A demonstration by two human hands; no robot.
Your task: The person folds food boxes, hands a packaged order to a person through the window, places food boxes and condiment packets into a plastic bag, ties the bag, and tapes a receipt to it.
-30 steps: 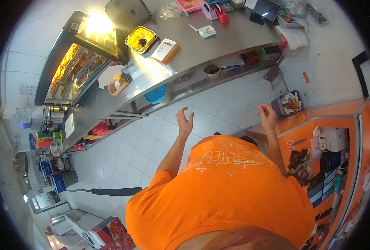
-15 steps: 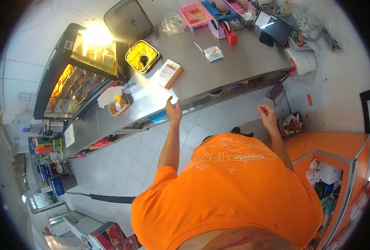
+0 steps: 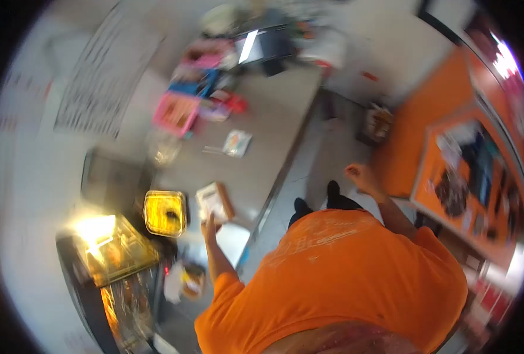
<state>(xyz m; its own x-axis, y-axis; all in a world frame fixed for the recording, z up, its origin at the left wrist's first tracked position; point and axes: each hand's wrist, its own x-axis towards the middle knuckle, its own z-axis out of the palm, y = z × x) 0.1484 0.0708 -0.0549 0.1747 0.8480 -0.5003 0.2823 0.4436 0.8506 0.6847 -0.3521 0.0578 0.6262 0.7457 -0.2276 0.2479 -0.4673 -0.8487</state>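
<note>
While left fingers (image 3: 210,220) reach the box (image 3: 212,199), grip unclear, right fingers (image 3: 351,171) curled, closure blurred

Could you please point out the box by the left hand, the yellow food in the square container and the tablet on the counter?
Box (image 3: 209,201): head view, on its pale top face.
Yellow food (image 3: 157,213): head view, on its surface.
Tablet (image 3: 272,45): head view, on its dark screen.
</note>
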